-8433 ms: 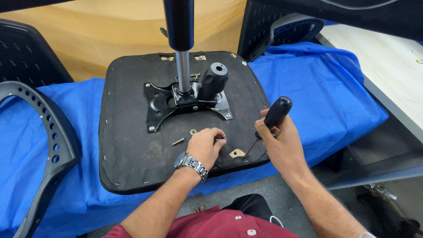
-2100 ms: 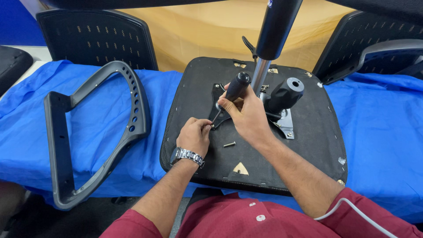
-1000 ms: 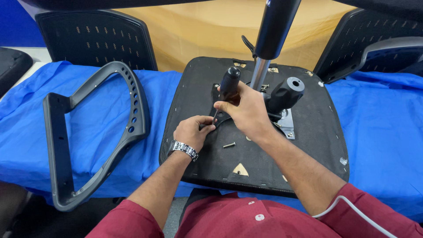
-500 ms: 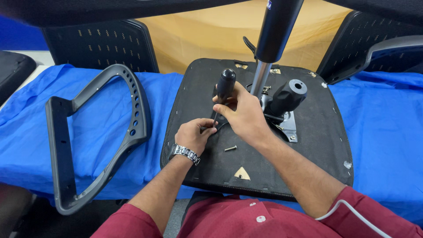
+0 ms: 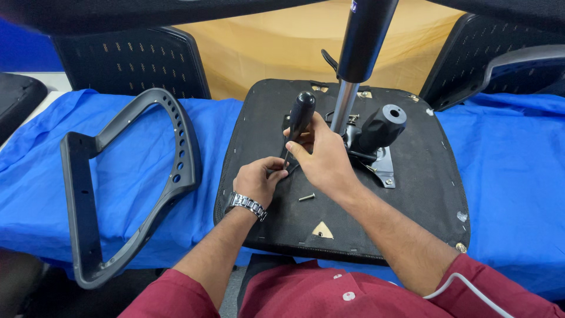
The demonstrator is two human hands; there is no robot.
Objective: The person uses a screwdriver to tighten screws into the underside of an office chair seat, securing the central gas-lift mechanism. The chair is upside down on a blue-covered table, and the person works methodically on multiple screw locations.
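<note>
A black-handled screwdriver (image 5: 300, 121) is held tilted at frame centre over the black seat base (image 5: 412, 200). It is gripped by the closed right hand (image 5: 321, 156); its tip is pinched by the left hand (image 5: 259, 179).

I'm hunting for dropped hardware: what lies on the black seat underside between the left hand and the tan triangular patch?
One loose silver screw on bare black fabric, seen in the head view.
</note>
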